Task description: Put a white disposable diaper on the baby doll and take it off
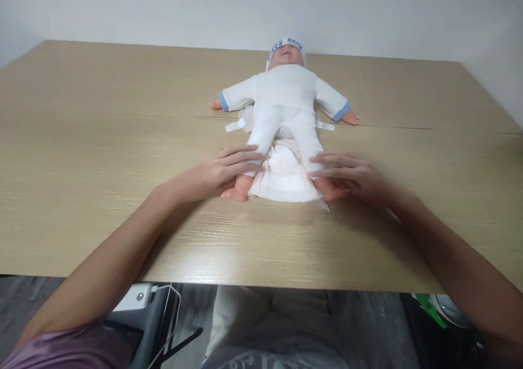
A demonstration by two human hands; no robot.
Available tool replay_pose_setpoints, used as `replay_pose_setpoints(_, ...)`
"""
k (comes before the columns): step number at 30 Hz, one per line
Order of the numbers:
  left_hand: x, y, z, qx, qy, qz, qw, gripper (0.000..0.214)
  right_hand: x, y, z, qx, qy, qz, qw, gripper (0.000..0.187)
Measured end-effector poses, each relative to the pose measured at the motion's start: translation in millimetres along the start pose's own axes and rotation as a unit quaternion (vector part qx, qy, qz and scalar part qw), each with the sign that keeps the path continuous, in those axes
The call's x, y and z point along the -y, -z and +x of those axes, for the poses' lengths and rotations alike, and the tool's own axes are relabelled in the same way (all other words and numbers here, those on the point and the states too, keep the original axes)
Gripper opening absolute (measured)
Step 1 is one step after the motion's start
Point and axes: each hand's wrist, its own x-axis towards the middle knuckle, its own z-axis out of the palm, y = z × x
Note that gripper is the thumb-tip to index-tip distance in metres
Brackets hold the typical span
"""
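Note:
A baby doll [286,88] in white clothes with blue cuffs lies on its back on the table, its head away from me and its arms spread. Under its hips and between its legs is an unfolded white diaper [286,175], with tabs sticking out at both sides of the waist. My left hand [235,167] rests with outstretched fingers on the doll's lower leg at the left. On the other lower leg lie the extended fingers of my right hand [343,170]. Both bare feet of the doll show beside my hands.
The wooden table [122,156] reaches back to a pale wall [163,9]; a seam runs across it. Below the front edge, a white device [134,297] with a cable sits at the left. A green and silver item [443,309] is at the lower right.

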Motion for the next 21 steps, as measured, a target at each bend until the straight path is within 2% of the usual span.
replay_pose_setpoints(4, -8, 4.8, 3, 0.005, 0.03, -0.035, 0.999, 0.048, 13, 5, 3, -0.014, 0.007, 0.023, 1.0, 0.045)
replay_pose_setpoints(6, -16, 5.1, 6, -0.005, 0.06, -0.04, 0.997, 0.043, 27, -1, 3, -0.015, -0.005, -0.029, 0.999, 0.05)
replay_pose_setpoints(7, -21, 3.5, 8, -0.013, 0.08, -0.032, 0.996, 0.041, 34, -7, 2, -0.015, -0.008, -0.066, 0.998, 0.058)
replay_pose_setpoints(10, -33, -8.9, 18, -0.039, 0.115, 0.024, 0.992, 0.062, 51, -28, 2, -0.027, -0.009, -0.166, 0.986, 0.082)
replay_pose_setpoints(12, -37, -19.3, 24, -0.058, 0.105, 0.065, 0.991, 0.06, 56, -39, 3, -0.045, -0.015, -0.201, 0.978, 0.072)
replay_pose_setpoints(14, -37, -25.0, 28, -0.075, 0.096, 0.086, 0.989, 0.04, 56, -42, 6, -0.06, -0.021, -0.207, 0.976, 0.05)
replay_pose_setpoints(16, -33, -22.4, 33, -0.091, 0.109, 0.079, 0.987, 0.027, 54, -36, 14, -0.076, -0.026, -0.188, 0.979, 0.04)
replay_pose_setpoints(18, -27, -11.4, 41, -0.125, 0.131, 0.038, 0.983, 0.029, 49, -24, 27, -0.112, -0.044, -0.148, 0.982, 0.043)
replay_pose_setpoints(21, -7, 11.9, 65, -0.224, 0.161, -0.063, 0.959, 0.038, 31, 0, 59, -0.197, -0.08, -0.074, 0.974, 0.05)
